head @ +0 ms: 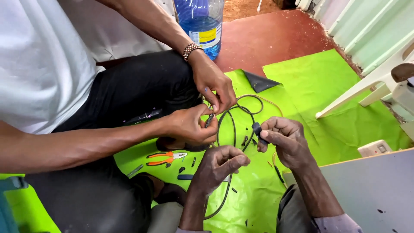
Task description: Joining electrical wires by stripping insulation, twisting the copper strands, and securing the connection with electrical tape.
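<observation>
A clear blue plastic bottle [202, 23] stands at the top edge, behind the green sheet [319, 82]. It bears a wraparound label [206, 36] (yellow patch on blue, with a paler strip).

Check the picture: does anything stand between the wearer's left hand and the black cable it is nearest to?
Nothing visible does. The left hand is already on the black cable; the right hand pinches a small dark piece beside it.

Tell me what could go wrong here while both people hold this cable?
The co-worker's hands work on one end of the cable, so a tug from the right hand might pull it loose. Cut bits on the green sheet could get lost. The pliers lie near a knee and may poke it.
</observation>
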